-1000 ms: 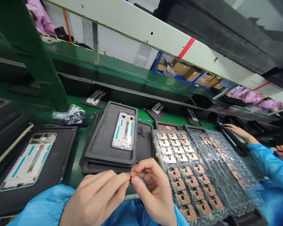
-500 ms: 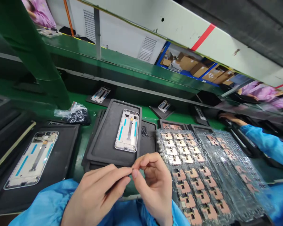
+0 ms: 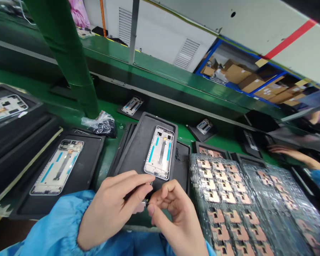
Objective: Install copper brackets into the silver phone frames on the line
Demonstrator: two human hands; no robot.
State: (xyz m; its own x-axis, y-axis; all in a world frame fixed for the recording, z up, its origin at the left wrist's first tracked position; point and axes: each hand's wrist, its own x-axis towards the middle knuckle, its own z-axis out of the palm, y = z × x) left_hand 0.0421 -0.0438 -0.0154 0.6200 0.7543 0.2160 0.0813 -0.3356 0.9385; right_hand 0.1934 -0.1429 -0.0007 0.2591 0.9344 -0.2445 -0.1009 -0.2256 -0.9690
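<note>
Component [image 3: 140, 207] (mostly hidden) sits in left hand [image 3: 114, 204].

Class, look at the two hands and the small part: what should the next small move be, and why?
Probably the right hand should steady the small part: its fingertips are right beside the part's edge, while the left hand holds the part, covering much of it.
</note>
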